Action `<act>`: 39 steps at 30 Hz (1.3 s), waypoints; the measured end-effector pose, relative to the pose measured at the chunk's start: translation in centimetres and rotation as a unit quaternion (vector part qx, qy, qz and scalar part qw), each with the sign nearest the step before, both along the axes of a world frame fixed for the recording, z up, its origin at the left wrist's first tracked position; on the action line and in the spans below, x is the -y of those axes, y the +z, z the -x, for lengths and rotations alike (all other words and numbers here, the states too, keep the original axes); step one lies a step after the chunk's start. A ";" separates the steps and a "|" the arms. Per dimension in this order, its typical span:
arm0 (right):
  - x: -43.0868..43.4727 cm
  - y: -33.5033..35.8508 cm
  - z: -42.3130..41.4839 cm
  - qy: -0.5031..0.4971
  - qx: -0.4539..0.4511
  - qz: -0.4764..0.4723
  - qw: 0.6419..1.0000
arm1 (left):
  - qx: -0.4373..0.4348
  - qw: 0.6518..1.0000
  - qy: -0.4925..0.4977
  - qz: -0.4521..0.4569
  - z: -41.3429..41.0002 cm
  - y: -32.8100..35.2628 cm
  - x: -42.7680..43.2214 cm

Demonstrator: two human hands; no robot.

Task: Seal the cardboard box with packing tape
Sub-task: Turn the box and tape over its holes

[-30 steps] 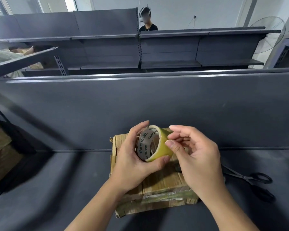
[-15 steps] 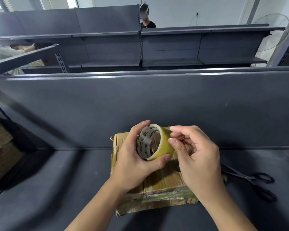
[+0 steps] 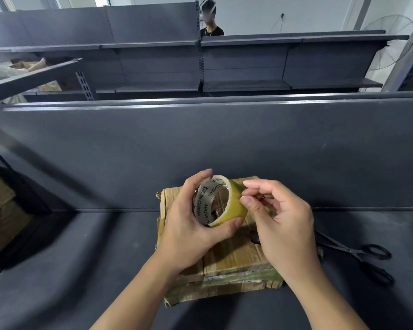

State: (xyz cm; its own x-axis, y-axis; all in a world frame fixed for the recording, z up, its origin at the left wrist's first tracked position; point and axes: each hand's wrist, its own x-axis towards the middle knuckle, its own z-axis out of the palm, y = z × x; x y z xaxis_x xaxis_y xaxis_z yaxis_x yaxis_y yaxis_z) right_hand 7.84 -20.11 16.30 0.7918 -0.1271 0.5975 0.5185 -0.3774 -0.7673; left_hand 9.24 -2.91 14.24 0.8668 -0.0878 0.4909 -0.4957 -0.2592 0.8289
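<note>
A worn cardboard box (image 3: 234, 258) lies flat on the dark grey shelf, with old tape along its near edge. Just above it, my left hand (image 3: 191, 232) grips a yellowish roll of packing tape (image 3: 234, 206), fingers over the top and thumb under the rim. The core's inside reads "MADE IN CHINA". My right hand (image 3: 281, 222) is at the roll's right side. Its thumb and forefinger tips touch the tape's outer surface, and its other fingers are curled.
Black scissors (image 3: 365, 256) lie on the shelf to the right of the box. A tall grey back panel (image 3: 200, 151) stands right behind the box. Brown cardboard (image 3: 0, 210) sits at the far left. A person (image 3: 210, 22) stands behind distant shelving.
Both hands and the roll have stayed in nearly the same place over the box. My right fingertips have shifted slightly on the roll's outer surface.
</note>
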 end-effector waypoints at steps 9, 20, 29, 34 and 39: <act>-0.3 -0.4 -0.6 -0.005 0.028 0.054 0.998 | 0.040 0.999 0.019 -0.018 0.2 0.2 0.2; -0.8 -2.0 -1.1 -0.033 0.090 0.059 0.994 | 0.112 0.982 0.103 -0.111 0.5 0.2 0.6; 0.1 -1.9 -1.3 0.039 0.064 -0.021 0.997 | 0.147 0.975 0.124 -0.108 0.6 0.2 0.7; 0.2 -1.6 -1.7 0.098 0.011 -0.040 0.994 | 0.134 0.980 0.113 -0.099 0.5 0.1 0.6; 0.0 -1.6 -1.6 0.062 0.031 0.046 0.997 | 0.102 0.987 0.093 -0.084 0.4 0.0 0.4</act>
